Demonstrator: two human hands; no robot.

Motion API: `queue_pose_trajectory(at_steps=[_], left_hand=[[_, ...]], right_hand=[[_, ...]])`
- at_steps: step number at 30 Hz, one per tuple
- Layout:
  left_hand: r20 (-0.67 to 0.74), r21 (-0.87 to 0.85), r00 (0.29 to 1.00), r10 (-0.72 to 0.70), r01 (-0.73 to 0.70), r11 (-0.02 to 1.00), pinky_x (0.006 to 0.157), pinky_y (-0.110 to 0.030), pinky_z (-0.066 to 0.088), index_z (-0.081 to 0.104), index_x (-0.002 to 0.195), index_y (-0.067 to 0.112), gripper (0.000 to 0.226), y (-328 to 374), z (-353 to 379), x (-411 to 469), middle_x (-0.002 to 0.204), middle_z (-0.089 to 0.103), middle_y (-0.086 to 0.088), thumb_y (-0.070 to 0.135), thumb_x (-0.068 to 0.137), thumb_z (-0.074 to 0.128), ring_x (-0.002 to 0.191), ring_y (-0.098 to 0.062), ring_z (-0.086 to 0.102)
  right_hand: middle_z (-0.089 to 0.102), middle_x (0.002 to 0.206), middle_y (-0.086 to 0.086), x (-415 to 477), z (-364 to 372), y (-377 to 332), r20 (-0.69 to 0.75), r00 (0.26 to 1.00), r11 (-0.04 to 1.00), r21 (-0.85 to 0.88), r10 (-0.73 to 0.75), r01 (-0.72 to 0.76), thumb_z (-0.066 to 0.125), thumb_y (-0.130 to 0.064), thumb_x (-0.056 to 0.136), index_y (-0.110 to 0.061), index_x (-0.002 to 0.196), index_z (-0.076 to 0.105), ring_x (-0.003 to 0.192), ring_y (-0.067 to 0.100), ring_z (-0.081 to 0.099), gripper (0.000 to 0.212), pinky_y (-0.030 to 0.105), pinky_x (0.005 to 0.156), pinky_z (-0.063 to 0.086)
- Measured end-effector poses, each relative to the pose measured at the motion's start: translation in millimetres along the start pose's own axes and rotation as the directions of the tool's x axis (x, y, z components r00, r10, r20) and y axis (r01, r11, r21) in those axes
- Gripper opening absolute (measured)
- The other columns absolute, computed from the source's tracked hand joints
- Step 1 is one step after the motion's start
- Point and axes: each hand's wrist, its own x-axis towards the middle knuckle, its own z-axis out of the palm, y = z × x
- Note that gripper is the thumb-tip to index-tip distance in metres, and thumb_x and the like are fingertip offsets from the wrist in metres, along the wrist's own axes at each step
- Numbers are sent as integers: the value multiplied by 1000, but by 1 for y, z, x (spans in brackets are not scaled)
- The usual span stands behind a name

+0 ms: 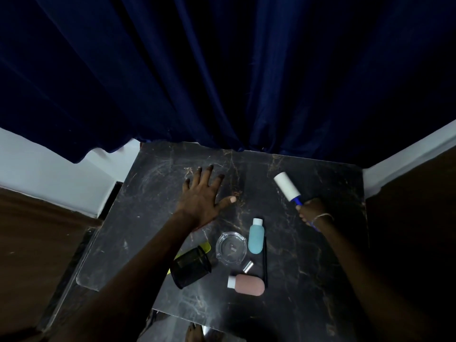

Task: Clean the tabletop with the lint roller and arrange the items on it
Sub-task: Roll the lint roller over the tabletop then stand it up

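On the dark marble tabletop (308,255), my right hand (311,211) grips the blue handle of a lint roller (286,186); its white roll points up and left over the table's right side. My left hand (204,193) lies flat with fingers spread on the far middle of the top. Near the front lie a blue bottle (256,236), a pink bottle (247,284), a glass ashtray (231,248), a black mesh cup (190,269) on its side, a yellow-green comb (206,246), a small silver tube (248,266) and a thin black stick (264,257).
A dark blue curtain (222,70) hangs right behind the table's far edge. White wall base (49,174) and brown floor (32,243) lie left, with more floor on the right. A lower shelf edge (86,267) juts out at the left.
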Motion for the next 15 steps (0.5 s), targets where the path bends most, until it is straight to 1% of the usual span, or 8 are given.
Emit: queue_pose_trajectory(at_steps=[2,4,6,7,10,13,14,15], left_hand=[[-6,-5,1000,0,0,1000,123,-68,12,14,163,37,103,0,0,-1,175,-1,-5,98,81,7,161,-37,1],[-7,4,1000,1,-1,1000,122,-69,14,14,163,37,101,0,1,-2,175,0,-5,98,82,8,161,-37,2],[2,19,1000,-1,1,1000,121,-69,16,13,163,38,99,0,2,-3,175,0,-6,97,84,10,161,-38,3],[7,24,1000,-2,2,1000,121,-70,16,13,163,38,98,0,3,-3,175,0,-6,96,84,11,161,-38,3],[17,35,1000,-5,4,999,120,-70,18,14,162,38,95,1,6,-2,175,1,-7,95,86,14,160,-39,5],[23,39,1000,-7,6,999,120,-71,18,13,162,39,94,2,7,-2,175,1,-7,94,87,17,160,-40,6],[25,37,1000,-7,6,999,120,-70,18,13,162,39,94,2,7,-2,175,1,-7,94,87,18,160,-40,6],[27,33,1000,-7,6,999,120,-70,17,12,162,39,94,3,6,-2,175,1,-7,94,86,18,160,-40,6]], right_hand=[[51,62,14,-11,18,-2,56,998,993,-110,-24,30,60,-11,93,2,76,66,49,22,50,23,27,46,33],[56,75,18,-21,36,-2,117,992,983,-172,-47,66,61,-17,93,8,96,70,70,26,55,27,36,61,41],[65,84,21,-29,46,-3,135,988,976,-197,-69,95,62,-22,92,4,103,71,79,30,63,30,40,74,50],[70,90,22,-34,47,-6,117,990,964,-244,-79,106,62,-24,92,1,104,72,85,32,67,30,38,78,52],[73,104,18,-38,48,-11,65,992,937,-328,-105,121,59,-30,93,-2,104,74,97,31,68,33,28,74,46],[67,118,21,-30,43,-15,95,995,962,-267,-37,62,52,-25,98,3,118,66,109,33,63,37,30,86,48],[65,116,23,-26,41,-16,126,992,969,-242,-11,42,49,-21,99,5,119,63,106,33,63,36,31,87,49],[63,107,24,-26,38,-18,148,989,975,-221,11,22,47,-17,99,5,113,63,93,31,64,31,29,80,50]])
